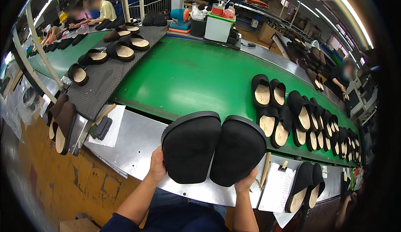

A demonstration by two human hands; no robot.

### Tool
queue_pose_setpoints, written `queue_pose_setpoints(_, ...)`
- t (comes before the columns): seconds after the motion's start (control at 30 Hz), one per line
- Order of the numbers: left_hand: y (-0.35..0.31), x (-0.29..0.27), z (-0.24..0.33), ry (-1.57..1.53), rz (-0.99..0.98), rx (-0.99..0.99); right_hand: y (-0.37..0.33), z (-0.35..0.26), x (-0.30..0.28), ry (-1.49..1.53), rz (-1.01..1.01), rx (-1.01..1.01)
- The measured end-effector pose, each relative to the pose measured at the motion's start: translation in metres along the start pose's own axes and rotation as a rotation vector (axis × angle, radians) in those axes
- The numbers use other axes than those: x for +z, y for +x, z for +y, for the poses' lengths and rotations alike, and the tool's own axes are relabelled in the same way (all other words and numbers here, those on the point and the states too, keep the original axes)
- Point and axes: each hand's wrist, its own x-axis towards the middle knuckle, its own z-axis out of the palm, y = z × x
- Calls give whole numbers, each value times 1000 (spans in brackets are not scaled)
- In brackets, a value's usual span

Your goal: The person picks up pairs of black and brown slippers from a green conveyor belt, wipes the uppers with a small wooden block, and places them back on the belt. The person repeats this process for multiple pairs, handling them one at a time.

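My left hand grips the outer side of a black clog, its fingers closed and partly hidden behind it. The matching black clog is held the same way in my right hand. Both clogs are raised side by side, toes up, with their rounded uppers facing me. They nearly touch at the toes and stand apart lower down. Beneath them lies a metal worktop. Nearest my right hand are a wooden stick and a clipboard with paper.
Behind the worktop runs a green conveyor belt, with rows of black clogs at its right. A ridged grey mat at left carries several clogs. Brown clogs hang by the left edge; a black pair stands right. People work farther off.
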Motion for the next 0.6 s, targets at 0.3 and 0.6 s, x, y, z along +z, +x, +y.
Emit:
queue_pose_setpoints(0.3, 9, 23, 16, -855, 108, -451, -11, -4, 29, 470, 177, 843)
queue_pose_setpoints(0.6, -3, 9, 1, -913, 241, -657, -18, 5, 29, 705, 45, 949)
